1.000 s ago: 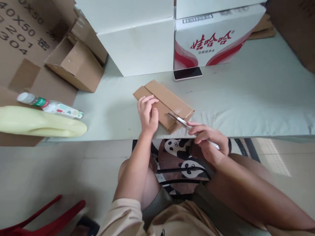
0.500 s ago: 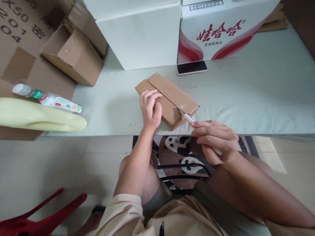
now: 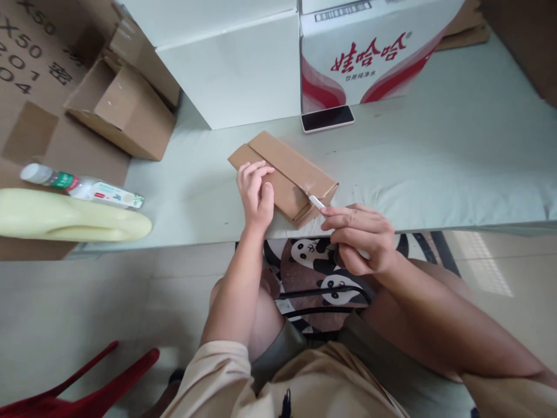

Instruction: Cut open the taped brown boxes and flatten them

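Observation:
A flat brown cardboard box point(image 3: 287, 174) lies at an angle near the front edge of the table. Resting on its left part is my left hand point(image 3: 257, 194), fingers bent but apart, the thumb along the near side. My right hand point(image 3: 359, 235) is closed around a slim white-handled cutter point(image 3: 316, 202). The cutter's tip touches the box at the seam between its flaps, close to the right end. The blade itself is too small to make out.
Behind the box are a black-screened phone point(image 3: 328, 119), a white box point(image 3: 235, 75) and a red-and-white carton point(image 3: 354, 64). An open cardboard box point(image 3: 130, 110), a clear bottle point(image 3: 104, 191) and a pale yellow object point(image 3: 73, 216) stand or lie at the left.
The cutter tip has moved up and left along the seam, with my right hand following. My left hand keeps its place on the box. The whole view has shifted slightly.

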{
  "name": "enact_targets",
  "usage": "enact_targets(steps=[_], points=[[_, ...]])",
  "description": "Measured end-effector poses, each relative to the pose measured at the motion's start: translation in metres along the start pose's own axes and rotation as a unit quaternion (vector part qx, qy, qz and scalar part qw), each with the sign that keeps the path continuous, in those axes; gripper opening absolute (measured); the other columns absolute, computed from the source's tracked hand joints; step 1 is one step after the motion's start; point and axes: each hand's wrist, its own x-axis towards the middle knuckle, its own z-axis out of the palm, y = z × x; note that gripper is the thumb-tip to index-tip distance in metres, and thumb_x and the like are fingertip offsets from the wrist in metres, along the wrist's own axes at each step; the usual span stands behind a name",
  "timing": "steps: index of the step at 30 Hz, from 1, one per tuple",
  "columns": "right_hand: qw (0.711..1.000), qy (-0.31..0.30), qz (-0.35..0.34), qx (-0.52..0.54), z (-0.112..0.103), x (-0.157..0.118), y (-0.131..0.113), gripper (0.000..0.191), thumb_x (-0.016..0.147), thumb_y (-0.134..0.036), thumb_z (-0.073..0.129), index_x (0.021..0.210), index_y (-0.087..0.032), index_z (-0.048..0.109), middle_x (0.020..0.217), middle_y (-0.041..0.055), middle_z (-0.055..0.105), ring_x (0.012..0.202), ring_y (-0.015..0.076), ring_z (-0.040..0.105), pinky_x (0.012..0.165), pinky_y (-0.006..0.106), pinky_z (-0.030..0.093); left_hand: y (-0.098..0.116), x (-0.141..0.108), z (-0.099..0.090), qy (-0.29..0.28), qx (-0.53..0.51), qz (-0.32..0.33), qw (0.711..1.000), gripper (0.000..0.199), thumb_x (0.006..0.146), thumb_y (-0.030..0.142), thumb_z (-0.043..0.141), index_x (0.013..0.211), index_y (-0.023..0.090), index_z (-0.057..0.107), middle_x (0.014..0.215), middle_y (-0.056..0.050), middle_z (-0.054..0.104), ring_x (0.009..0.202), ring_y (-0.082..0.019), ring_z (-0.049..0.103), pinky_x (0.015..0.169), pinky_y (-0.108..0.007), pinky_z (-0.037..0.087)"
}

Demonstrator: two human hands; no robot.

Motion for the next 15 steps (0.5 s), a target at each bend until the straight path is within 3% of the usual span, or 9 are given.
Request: enact_targets(steps=[6,11,15], points=[[0.999,0.008,-0.028,-0.018,-0.004,0.003,-0.001,0.020,0.074,-0.010,0.047,0.065,-0.023,0.059,0.075,-0.0011,0.078,0.088,0.0207,0.081,0.057,0.031,0.049,-0.001,0.000,0.000,-0.010,-0.019,-0.004,1.000,0.047,0.102,0.053,0.029,0.109,0.024,0.066,0.123,-0.011,0.068,0.126,-0.026,0.057,0.124,-0.051,0.034],[1.000,0.020,-0.024,-0.005,0.003,-0.001,0.003,0.022,0.076,-0.004,0.048,0.073,-0.021,0.061,0.081,0.0035,0.077,0.098,0.0230,0.080,0.066,0.029,0.062,0.000,-0.001,-0.001,-0.004,-0.029,-0.007,1.000,0.047,0.103,0.053,0.031,0.110,0.023,0.066,0.122,-0.012,0.068,0.128,-0.027,0.056,0.124,-0.052,0.033],[0.998,0.054,-0.026,0.034,-0.018,-0.005,-0.016,0.024,0.079,-0.003,0.049,0.076,-0.023,0.063,0.078,0.0025,0.075,0.090,0.0212,0.079,0.074,0.032,0.068,0.001,-0.003,-0.003,-0.007,-0.020,-0.008,1.000,0.049,0.104,0.054,0.028,0.110,0.022,0.066,0.124,-0.012,0.067,0.130,-0.028,0.055,0.122,-0.051,0.035]])
